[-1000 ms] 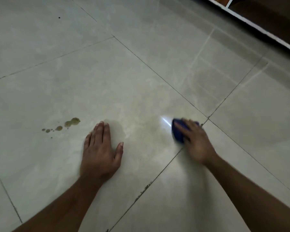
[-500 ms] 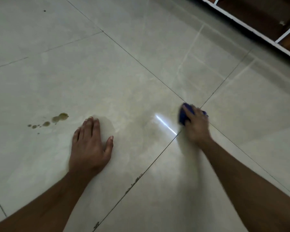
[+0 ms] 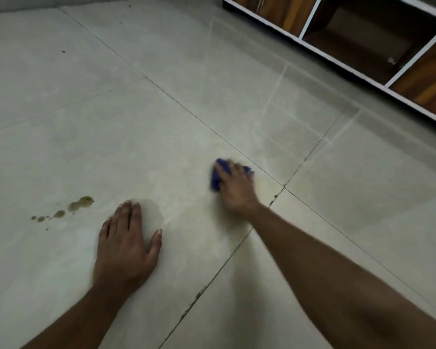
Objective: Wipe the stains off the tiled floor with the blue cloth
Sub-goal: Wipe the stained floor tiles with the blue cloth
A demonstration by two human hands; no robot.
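Note:
My right hand [image 3: 237, 188] presses a bunched blue cloth [image 3: 216, 178] onto the pale tiled floor [image 3: 161, 137], near where four tiles meet. Most of the cloth is hidden under my fingers, which curl over it. My left hand [image 3: 126, 245] lies flat on the same tile, fingers straight and together, palm down. A row of brownish-green stains [image 3: 79, 204] sits on the tile to the left of my left hand, trailing off into smaller drops [image 3: 42, 218]. The floor between my hands has a faint wet sheen.
A shelf unit with white frame [image 3: 310, 42] and wooden panels stands on the floor at the top right. Dark grout lines [image 3: 204, 290] cross the floor, with dirt in the joint between my arms. A small dark speck [image 3: 63, 51] lies far left.
My right hand has slid the cloth from the tile joint leftward onto the stained tile. The view has tilted up, showing more of the shelf. My left hand stays planted.

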